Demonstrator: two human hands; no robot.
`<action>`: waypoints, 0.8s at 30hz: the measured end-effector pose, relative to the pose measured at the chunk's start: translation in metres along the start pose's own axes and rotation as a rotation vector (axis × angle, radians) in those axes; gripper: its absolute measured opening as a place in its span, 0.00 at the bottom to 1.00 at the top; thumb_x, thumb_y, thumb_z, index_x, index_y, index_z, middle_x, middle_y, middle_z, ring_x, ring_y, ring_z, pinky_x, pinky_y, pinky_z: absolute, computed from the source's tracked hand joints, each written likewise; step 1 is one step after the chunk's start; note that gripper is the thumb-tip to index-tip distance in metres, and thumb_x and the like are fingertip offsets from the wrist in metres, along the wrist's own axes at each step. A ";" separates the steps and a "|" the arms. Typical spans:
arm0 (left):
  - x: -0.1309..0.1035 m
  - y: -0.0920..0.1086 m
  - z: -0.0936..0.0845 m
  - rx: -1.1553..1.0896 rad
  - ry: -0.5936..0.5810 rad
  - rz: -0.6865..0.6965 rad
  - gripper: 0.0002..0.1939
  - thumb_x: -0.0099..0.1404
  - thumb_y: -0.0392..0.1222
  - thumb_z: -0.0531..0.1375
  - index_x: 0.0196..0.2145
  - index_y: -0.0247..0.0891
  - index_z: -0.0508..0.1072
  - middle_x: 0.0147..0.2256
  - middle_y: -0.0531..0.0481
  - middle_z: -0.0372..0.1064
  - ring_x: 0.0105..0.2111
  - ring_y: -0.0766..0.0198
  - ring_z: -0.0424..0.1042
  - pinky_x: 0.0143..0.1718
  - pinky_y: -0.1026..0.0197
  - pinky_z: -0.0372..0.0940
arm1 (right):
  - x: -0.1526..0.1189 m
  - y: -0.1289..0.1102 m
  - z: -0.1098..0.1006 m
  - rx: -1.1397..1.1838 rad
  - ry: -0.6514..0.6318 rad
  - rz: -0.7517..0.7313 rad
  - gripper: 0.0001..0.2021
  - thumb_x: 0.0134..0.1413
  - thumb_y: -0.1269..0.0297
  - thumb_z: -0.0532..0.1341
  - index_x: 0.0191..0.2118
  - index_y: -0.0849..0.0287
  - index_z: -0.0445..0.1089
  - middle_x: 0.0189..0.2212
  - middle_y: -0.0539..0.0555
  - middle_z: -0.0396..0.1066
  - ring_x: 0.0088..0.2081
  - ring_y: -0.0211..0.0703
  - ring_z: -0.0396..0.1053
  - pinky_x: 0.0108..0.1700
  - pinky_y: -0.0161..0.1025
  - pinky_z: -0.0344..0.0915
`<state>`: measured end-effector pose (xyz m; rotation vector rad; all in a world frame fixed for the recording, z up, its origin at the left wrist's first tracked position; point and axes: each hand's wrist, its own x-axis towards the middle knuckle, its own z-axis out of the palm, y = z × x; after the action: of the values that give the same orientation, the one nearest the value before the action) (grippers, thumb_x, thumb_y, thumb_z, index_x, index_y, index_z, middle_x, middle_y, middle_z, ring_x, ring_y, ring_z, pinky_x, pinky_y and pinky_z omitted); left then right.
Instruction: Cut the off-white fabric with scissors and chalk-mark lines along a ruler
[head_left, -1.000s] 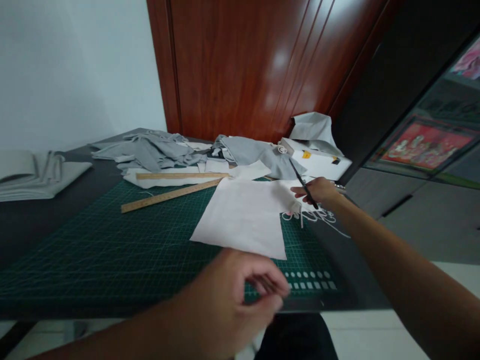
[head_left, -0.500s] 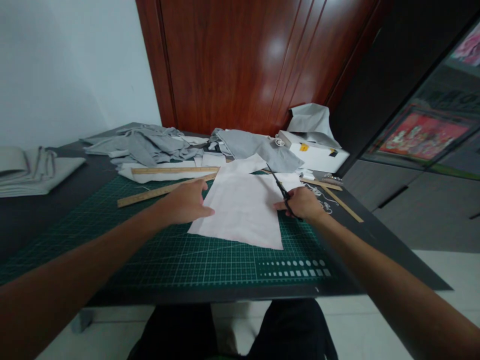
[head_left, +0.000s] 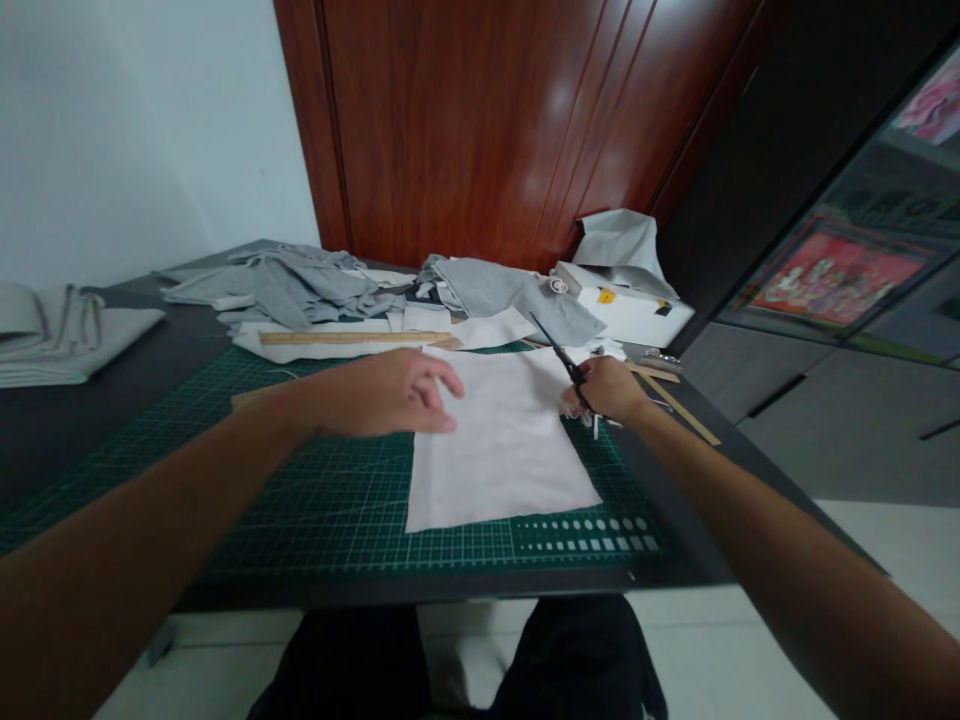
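A pale, off-white piece of cloth (head_left: 499, 450) lies flat on the green cutting mat (head_left: 315, 500). My left hand (head_left: 405, 392) is over the cloth's left edge, thumb and fingers apart with nothing between them. Whether its thumb touches the cloth I cannot tell. At the cloth's right side, my right hand (head_left: 609, 390) grips black scissors (head_left: 570, 368), their blades pointing away and to the left. A few white scraps or threads (head_left: 596, 425) show beneath that hand. Beyond the cloth lies another off-white cloth piece (head_left: 495, 328).
Wooden rulers (head_left: 352, 338) lie at the back left and others (head_left: 679, 408) at the right. Grey fabric (head_left: 289, 285) is heaped along the back, beside a white box (head_left: 626, 308). Folded cloth (head_left: 67, 340) rests at the far left. A wooden door (head_left: 480, 130) stands behind the table.
The pale cloth has turned and shifted toward me and to the right. My left hand has lifted and moved slightly right and away from me. The scissors remain in my right hand.
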<state>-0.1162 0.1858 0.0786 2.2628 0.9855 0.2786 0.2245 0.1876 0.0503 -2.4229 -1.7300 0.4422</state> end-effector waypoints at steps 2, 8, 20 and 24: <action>0.040 -0.004 -0.005 0.174 0.272 -0.010 0.16 0.70 0.46 0.65 0.52 0.36 0.77 0.45 0.45 0.83 0.44 0.55 0.83 0.44 0.58 0.73 | 0.001 0.002 -0.004 0.002 0.016 0.015 0.19 0.72 0.58 0.69 0.62 0.58 0.74 0.60 0.60 0.76 0.54 0.55 0.79 0.53 0.55 0.79; 0.149 -0.022 0.000 0.430 0.233 -0.005 0.22 0.75 0.49 0.66 0.61 0.38 0.73 0.59 0.40 0.73 0.54 0.49 0.77 0.54 0.42 0.76 | -0.030 0.007 0.006 0.033 -0.006 0.012 0.16 0.73 0.57 0.68 0.59 0.59 0.75 0.56 0.59 0.78 0.50 0.52 0.80 0.51 0.52 0.80; 0.149 -0.027 -0.030 0.670 0.002 -0.133 0.11 0.68 0.45 0.69 0.42 0.35 0.80 0.41 0.45 0.79 0.44 0.51 0.79 0.43 0.56 0.69 | -0.049 0.006 0.013 0.254 0.247 -0.214 0.10 0.49 0.74 0.76 0.39 0.60 0.82 0.32 0.56 0.86 0.35 0.52 0.83 0.34 0.38 0.68; 0.103 -0.030 -0.070 0.711 0.023 -0.287 0.10 0.65 0.43 0.68 0.32 0.33 0.78 0.29 0.51 0.73 0.35 0.58 0.75 0.37 0.62 0.60 | 0.021 -0.021 -0.017 0.419 0.367 -0.300 0.11 0.48 0.72 0.77 0.38 0.61 0.79 0.30 0.56 0.83 0.29 0.48 0.78 0.28 0.37 0.63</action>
<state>-0.0918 0.3081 0.1069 2.6760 1.5897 -0.2100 0.2174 0.2154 0.0693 -1.7888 -1.6070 0.2660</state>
